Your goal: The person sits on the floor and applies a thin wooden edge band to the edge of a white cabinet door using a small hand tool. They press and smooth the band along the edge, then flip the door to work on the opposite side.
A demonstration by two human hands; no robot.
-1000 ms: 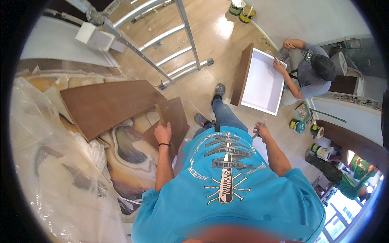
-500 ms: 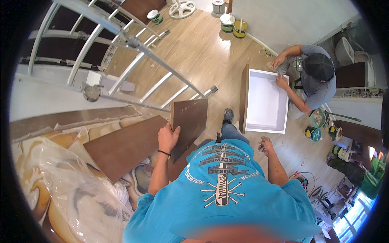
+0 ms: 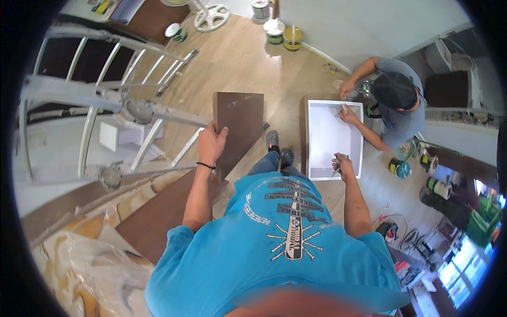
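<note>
My left hand point(image 3: 212, 143) is closed on the left edge of a dark brown wooden board point(image 3: 240, 122), held on edge in front of my left side. Fingers of my right hand point(image 3: 344, 167) curl around a small greyish tool whose kind I cannot make out. That hand appears over the near end of a white drawer-like box point(image 3: 334, 129) with a brown front panel point(image 3: 304, 132). Across the box, a co-worker point(image 3: 398, 98) in a grey shirt and dark cap crouches with both hands at its far right corner. Another brown board point(image 3: 153, 222) lies behind the one I hold.
An aluminium ladder point(image 3: 150, 138) stands at the left, close to my board. Plastic sheeting point(image 3: 105, 264) covers a marbled surface at lower left. Paint buckets point(image 3: 293, 39) stand by the far wall, with more point(image 3: 400, 168) at right. Cables and tools point(image 3: 417, 243) lie at lower right.
My left hand has carried the board forward, away from my body. My right hand has moved forward from beside the box to over its near end. The view has shifted, and both my shoes now show.
</note>
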